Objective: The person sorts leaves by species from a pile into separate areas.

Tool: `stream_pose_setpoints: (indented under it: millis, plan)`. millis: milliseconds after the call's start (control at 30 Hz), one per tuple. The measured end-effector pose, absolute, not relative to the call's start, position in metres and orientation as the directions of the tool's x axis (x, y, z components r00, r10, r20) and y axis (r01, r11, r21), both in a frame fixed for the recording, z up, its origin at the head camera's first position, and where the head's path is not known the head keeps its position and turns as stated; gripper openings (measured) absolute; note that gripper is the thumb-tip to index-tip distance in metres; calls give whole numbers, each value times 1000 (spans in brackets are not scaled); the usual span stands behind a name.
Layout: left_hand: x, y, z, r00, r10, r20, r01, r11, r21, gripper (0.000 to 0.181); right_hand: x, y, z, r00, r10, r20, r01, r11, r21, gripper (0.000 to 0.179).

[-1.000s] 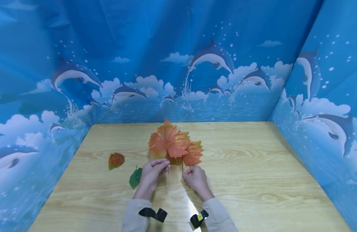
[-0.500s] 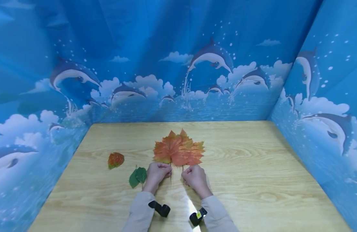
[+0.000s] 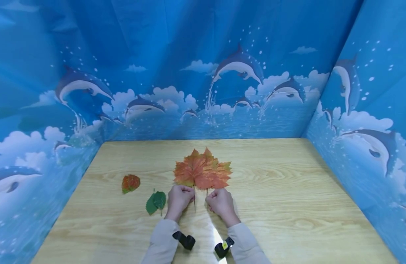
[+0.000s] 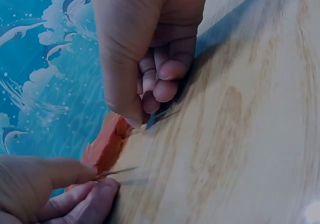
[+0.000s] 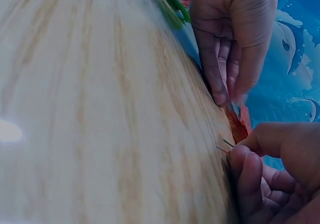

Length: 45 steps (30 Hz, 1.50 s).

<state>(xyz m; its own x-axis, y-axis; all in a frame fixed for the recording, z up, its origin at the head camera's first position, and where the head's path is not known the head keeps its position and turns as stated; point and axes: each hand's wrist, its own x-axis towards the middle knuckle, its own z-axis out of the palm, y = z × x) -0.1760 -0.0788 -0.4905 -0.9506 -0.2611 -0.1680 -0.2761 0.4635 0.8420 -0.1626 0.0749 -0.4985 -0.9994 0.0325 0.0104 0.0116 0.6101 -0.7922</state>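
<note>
Red-orange artificial autumn leaves (image 3: 203, 170) with pointed edges overlap in a fan at the table's middle. Below the fan's left side, my left hand (image 3: 180, 200) pinches a thin leaf stem (image 4: 122, 171) between thumb and fingers, and the stem's end sticks out past them. My right hand (image 3: 220, 203) pinches another stem (image 3: 207, 191) under the right side of the fan. In the right wrist view, the left hand (image 5: 232, 39) is at the top and the right hand (image 5: 280, 176) at the lower right. The two hands are slightly apart.
Two green leaves (image 3: 156, 202) overlap on the wooden table (image 3: 288, 205), left of my left hand. Farther left lies a small red and green leaf (image 3: 130, 183). A blue dolphin-print curtain (image 3: 176, 55) stands behind the table and at both sides.
My left hand has moved slightly right and toward me, drawing the large left leaf down over the others. The fan has become lower and more compact. My right hand has stayed nearly still.
</note>
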Motion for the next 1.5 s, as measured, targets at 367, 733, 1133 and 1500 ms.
stream_pose_setpoints:
  millis: [367,733,1133,1500]
  plan:
    - [-173,-74,-493,-973,-205,-108,-201,515,834,17,-165,74,-499,-999,39,-22,41,608,-793,13]
    - [-175,-76,-496,-979,-192,-63,-152,493,857,17,-167,73,-504,-998,53,14,20,595,-803,10]
    - [-175,-83,-499,-999,-24,-29,-37,460,887,13,-169,83,-502,-997,-68,-35,-1,464,-886,9]
    - [-181,-117,-468,-981,183,-67,52,578,815,13,-194,123,-467,-966,-256,24,-151,491,-858,13]
